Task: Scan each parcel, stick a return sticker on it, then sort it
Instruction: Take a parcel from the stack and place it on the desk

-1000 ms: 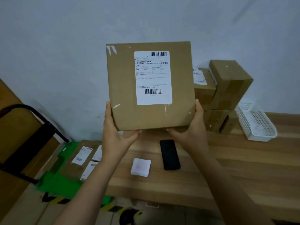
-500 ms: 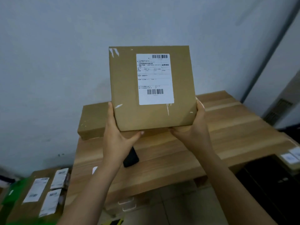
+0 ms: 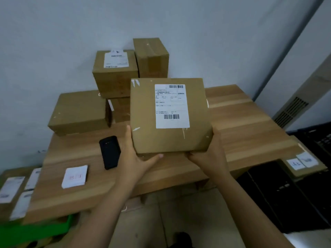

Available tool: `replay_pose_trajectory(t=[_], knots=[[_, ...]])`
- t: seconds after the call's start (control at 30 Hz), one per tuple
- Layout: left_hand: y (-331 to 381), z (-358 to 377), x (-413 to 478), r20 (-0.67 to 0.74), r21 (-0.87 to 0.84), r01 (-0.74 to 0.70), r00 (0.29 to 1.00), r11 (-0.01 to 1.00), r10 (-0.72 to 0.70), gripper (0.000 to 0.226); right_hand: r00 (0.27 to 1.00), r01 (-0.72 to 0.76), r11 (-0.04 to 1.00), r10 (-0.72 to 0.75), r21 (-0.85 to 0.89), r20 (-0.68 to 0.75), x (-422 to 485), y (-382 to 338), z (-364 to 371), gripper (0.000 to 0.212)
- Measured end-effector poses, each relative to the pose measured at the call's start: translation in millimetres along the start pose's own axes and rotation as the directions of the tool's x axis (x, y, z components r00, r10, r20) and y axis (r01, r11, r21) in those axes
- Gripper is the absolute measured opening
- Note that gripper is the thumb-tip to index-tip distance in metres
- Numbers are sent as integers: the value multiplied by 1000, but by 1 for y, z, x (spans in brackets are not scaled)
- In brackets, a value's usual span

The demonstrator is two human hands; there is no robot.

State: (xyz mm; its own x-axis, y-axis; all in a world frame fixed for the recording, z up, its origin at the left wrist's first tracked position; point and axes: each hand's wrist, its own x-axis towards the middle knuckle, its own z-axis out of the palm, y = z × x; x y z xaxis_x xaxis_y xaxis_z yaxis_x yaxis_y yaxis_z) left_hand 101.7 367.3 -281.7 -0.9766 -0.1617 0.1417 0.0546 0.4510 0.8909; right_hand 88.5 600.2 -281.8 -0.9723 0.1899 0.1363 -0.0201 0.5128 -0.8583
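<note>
Both hands hold 1 cardboard parcel [image 3: 152, 122] above the middle of the wooden surface [image 3: 250, 126], its broad face tilted up toward the camera. The left hand [image 3: 136, 158] grips the parcel's lower left corner: the thumb lies along the near edge and the fingers run up the left side and behind. The right hand [image 3: 209, 156] grips the lower right corner the same way, thumb under the near edge and fingers wrapped behind the right side. A white shipping label [image 3: 172, 106] with 2 barcodes sits on the right half of the parcel's face. Whether the parcel's far edge touches the surface is hidden.

Just left of the left hand, a black handheld device [image 3: 110, 152] lies flat on the surface – probably the scanner, though it looks much like a phone. Near the front left corner lies a small stack of white stickers [image 3: 75, 176] with faint red print.

At the back left corner, against the wall, 4 brown boxes are piled up: a flat box [image 3: 78, 111], a small box [image 3: 120, 110] beside it, a labelled box [image 3: 114, 74] on top, and a tall taped box [image 3: 152, 58] – mostly behind the held parcel.

Below the left edge, labelled parcels [image 3: 10, 190] lie in a green crate [image 3: 35, 228]. Past the right edge stands a cardboard box [image 3: 302, 163] with 2 white labels, beside black crates [image 3: 286, 194].
</note>
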Motion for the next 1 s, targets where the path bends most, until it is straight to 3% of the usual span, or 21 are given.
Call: replay_pose_trajectory(t=[0.33,0.73,0.87,1.0], knots=[[-64,72,-23,-29,82,297,955,951,-295,125,923,-157,977,197,-144,332,24,95,24,125],[-91,89,-27,-57,183,383,924,905,-379,129,898,-166,969,224,-181,377,24,119,38,123],[-77,80,-26,-71,314,294,955,903,-286,125,892,-101,972,183,-213,413,29,102,23,111],[-49,68,-25,-82,392,99,994,915,-72,98,915,88,976,0,-199,403,42,68,13,82]])
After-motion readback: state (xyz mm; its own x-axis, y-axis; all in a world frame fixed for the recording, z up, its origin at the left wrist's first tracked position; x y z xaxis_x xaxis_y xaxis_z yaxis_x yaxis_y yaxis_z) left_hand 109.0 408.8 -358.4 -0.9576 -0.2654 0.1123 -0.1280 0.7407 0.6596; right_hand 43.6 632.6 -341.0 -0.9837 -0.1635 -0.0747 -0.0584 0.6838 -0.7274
